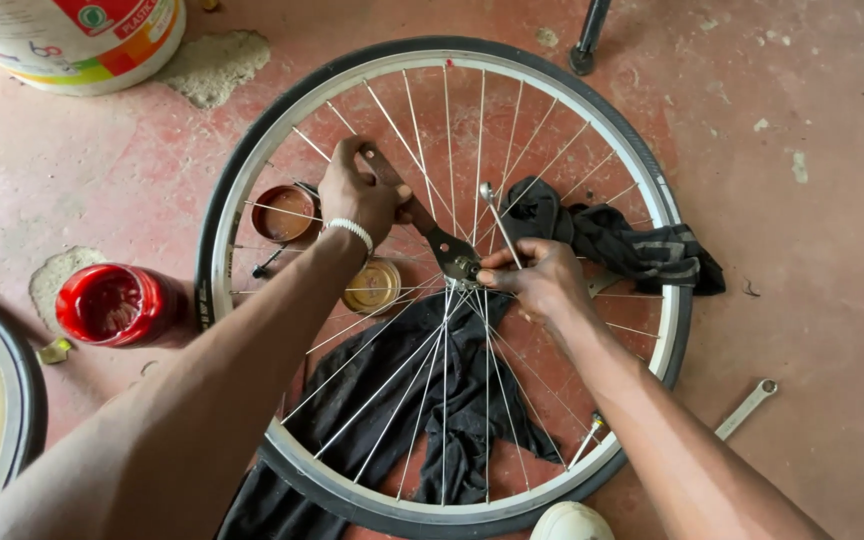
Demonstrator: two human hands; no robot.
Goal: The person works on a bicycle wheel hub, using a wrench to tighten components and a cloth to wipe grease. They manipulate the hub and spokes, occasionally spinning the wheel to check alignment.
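While the bicycle wheel (220,250) lies flat on the red floor (812,260), both hands work at its hub (464,268) in the middle of the spokes. The left hand (357,195) has a full grip closed around the handle of a flat wrench (422,225), whose head sits on the hub. The right hand (537,275) pinches at the hub with thumb and fingertips, a narrow grip, and a thin metal tool (495,215) slants up from it. Black cloth (607,240) lies under the wheel, just beyond the right hand and also nearer the person. Two small round tins (284,212) rest between the spokes beside the left wrist. A red jar (112,303) stands outside the rim to the left, and a spanner (747,407) lies on the floor to the right.
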